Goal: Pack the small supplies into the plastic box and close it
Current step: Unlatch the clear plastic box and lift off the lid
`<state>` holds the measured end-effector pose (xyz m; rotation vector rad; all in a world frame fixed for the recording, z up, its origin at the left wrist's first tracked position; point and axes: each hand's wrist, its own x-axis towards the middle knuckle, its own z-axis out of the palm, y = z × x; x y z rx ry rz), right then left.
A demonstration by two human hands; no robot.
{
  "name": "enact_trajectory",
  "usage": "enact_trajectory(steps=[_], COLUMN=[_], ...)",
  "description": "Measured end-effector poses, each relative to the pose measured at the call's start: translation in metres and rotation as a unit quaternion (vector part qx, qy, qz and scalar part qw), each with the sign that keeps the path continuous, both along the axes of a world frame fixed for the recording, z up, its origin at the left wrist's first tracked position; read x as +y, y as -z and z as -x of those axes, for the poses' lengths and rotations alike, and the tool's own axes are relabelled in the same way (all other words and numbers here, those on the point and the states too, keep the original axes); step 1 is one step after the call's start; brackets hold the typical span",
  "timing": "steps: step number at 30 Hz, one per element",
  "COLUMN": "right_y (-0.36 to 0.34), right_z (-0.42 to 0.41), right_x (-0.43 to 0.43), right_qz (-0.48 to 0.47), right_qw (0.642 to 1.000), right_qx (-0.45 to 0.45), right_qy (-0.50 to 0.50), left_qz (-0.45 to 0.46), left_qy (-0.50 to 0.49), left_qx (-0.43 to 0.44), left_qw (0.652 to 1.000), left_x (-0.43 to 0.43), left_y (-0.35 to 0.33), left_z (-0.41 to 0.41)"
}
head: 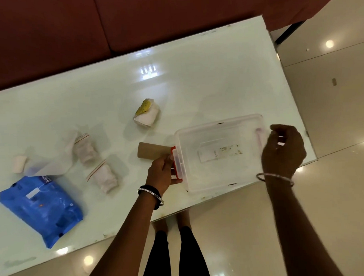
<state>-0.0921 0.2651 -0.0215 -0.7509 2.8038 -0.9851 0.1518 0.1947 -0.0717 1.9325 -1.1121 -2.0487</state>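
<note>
A clear plastic box (221, 157) lies at the table's near right corner, with its clear lid on top as far as I can tell. My left hand (160, 172) grips the red latch (176, 165) at the box's left end. My right hand (283, 149) hovers at the right end with fingers curled, beside a pale red latch (259, 136); whether it holds anything is unclear. Loose supplies lie to the left: a cardboard tube (151, 152), a white packet with a yellow label (147, 113), two zip bags of white material (85, 150) (105, 176), and a small white roll (19, 164).
A blue plastic pack (42, 206) lies near the front left edge of the white glass table (195, 85), with a crumpled white sheet (60, 160) above it. A dark red sofa (70, 28) runs along the far side. My legs stand below the near edge.
</note>
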Motion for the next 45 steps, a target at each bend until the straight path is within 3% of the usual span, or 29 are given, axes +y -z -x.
enact_trajectory(steps=[3, 5, 8, 11, 16, 32, 35, 40, 45], right_y=[-0.018, -0.024, -0.016, -0.006, -0.003, -0.028, -0.055, -0.112, -0.149], right_z=[-0.069, -0.112, -0.146, -0.151, -0.159, -0.143, -0.129, -0.101, -0.052], right_x=[-0.014, -0.021, -0.021, -0.022, -0.03, -0.043, -0.046, -0.048, -0.052], right_qz=[0.033, -0.063, -0.262, -0.342, -0.363, -0.388, -0.364, -0.269, -0.171], right_qw=[0.981, 0.95, 0.881, 0.851, 0.848, 0.802, 0.807, 0.849, 0.915], right_qx=[-0.009, -0.078, -0.048, 0.004, 0.026, -0.029, -0.047, -0.06, 0.067], right_qy=[-0.189, -0.294, -0.392, -0.399, -0.385, -0.453, -0.462, -0.451, -0.359], left_qz=[-0.011, -0.006, 0.018, 0.013, 0.02, 0.03, 0.029, -0.003, -0.001], left_qy=[-0.007, -0.004, 0.035, 0.063, 0.069, 0.053, 0.054, 0.044, 0.033], left_qx=[0.017, 0.026, 0.033, 0.054, 0.051, 0.019, 0.023, 0.034, 0.034], left_qw=[1.0, 1.0, 0.999, 0.996, 0.996, 0.998, 0.998, 0.998, 0.999], left_x=[0.0, 0.0, -0.003, -0.007, -0.01, -0.005, -0.005, -0.006, -0.006], left_y=[0.001, 0.002, 0.003, 0.003, 0.005, -0.002, 0.0, 0.0, -0.002], left_z=[-0.001, -0.003, -0.007, -0.01, -0.01, -0.003, -0.003, -0.002, -0.003])
